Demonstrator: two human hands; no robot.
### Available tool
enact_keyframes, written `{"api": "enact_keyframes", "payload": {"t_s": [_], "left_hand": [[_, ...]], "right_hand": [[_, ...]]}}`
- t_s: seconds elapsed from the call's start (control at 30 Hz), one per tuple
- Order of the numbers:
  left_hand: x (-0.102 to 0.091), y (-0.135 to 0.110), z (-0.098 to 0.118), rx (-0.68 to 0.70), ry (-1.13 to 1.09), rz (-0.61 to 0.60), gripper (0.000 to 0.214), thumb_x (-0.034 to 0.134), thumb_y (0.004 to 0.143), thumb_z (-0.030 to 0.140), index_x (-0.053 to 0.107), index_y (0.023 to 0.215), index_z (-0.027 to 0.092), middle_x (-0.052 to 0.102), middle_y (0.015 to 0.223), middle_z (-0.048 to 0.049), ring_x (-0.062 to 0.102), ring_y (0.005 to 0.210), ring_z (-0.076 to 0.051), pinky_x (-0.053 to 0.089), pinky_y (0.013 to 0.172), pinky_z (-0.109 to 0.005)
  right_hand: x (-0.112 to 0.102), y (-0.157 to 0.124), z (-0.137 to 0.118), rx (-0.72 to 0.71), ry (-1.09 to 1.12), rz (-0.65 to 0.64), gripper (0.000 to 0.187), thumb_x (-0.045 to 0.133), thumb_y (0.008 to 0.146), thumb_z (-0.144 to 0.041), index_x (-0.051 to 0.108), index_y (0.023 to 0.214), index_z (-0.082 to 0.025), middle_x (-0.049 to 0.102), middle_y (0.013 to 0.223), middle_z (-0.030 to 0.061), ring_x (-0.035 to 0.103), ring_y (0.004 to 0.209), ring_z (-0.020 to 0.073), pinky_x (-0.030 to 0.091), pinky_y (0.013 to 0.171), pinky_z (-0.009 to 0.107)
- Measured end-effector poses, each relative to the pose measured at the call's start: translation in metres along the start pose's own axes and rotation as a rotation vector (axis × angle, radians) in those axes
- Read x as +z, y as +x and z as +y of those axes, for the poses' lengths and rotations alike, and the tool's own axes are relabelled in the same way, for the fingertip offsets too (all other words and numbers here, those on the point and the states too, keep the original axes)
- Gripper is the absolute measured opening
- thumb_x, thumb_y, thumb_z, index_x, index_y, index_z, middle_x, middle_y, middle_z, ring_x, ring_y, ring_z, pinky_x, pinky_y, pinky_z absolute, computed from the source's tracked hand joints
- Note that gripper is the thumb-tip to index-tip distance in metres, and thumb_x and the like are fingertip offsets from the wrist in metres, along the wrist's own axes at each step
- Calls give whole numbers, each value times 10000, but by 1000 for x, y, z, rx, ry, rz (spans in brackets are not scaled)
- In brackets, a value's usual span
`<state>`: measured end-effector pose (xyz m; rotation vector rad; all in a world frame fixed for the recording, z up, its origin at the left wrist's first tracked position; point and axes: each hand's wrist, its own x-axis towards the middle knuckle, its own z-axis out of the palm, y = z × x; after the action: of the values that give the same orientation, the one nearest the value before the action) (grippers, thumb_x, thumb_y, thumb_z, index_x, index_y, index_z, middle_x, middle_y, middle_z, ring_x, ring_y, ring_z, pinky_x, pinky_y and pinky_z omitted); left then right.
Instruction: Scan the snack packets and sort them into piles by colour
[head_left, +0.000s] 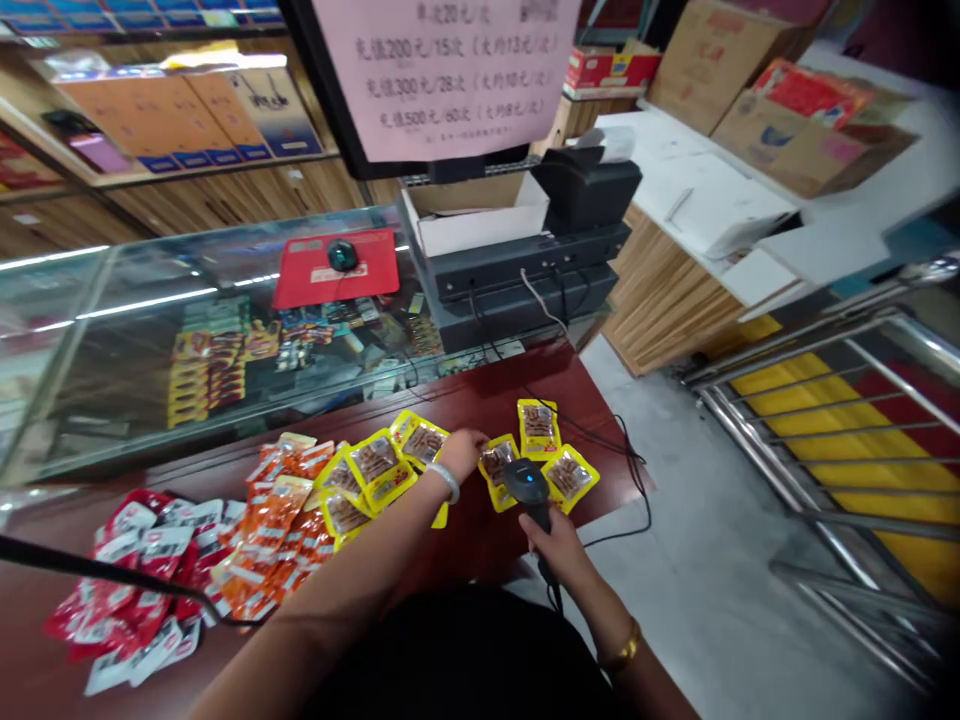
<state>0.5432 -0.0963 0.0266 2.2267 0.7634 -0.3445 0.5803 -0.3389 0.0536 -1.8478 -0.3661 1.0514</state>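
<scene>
My right hand (559,545) is wrapped round the handle of a black barcode scanner (527,482), whose head shows a small blue light. Just left of it, my left hand (461,453) has its fingers closed at the upper left edge of a yellow snack packet (498,462). The scanner head covers part of that packet's right side. Two more yellow packets, an upper one (538,428) and a lower one (571,476), lie beside the scanner. Left of my left wrist is a pile of yellow snack packets (373,468), partly hidden by my forearm.
Orange packets (281,530) and red packets (154,560) are heaped on the left of the dark red tabletop (442,560). Behind stand a glass display counter (135,370), a red mouse pad (300,275) and a monitor with a pink sign (457,80). A black cable (637,470) hangs at the right edge.
</scene>
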Motion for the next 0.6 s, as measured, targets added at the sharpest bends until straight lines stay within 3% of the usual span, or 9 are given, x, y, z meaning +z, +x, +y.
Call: {"api": "enact_keyframes", "payload": {"t_s": [0.17,0.33,0.5,0.6], "left_hand": [[-34,-37,-52,-83,19,55,315,519,829,147,755,1031,195,762,1007,-60,676,929,-182,497,891,-290],[-61,-72,-81,-181,78,129,336,487,833,139,744,1049,137,749,981,-132,674,899,-218,487,897,-339],[-99,-101,-110,-274,197,122,306,503,833,163,757,1000,201,736,969,-95,653,936,-226,472,882,-323],[-114,-105,-111,-358,358,306,324,518,855,228,723,1105,205,685,1046,-142,604,1024,-295,449,908,-397]], "right_hand": [[30,13,-29,-4,-41,-215,413,628,778,-590,523,881,-204,494,458,-91,490,395,131,387,439,244],[66,19,-49,-90,-61,-406,349,607,815,-508,538,911,-179,492,496,-87,473,404,112,375,439,228],[78,18,-52,-156,-102,-457,284,639,808,-446,552,872,-184,524,581,-54,501,460,116,406,460,229],[72,16,-47,-138,-113,-435,293,646,809,-444,576,905,-177,550,612,-40,515,463,122,417,455,232]]}}
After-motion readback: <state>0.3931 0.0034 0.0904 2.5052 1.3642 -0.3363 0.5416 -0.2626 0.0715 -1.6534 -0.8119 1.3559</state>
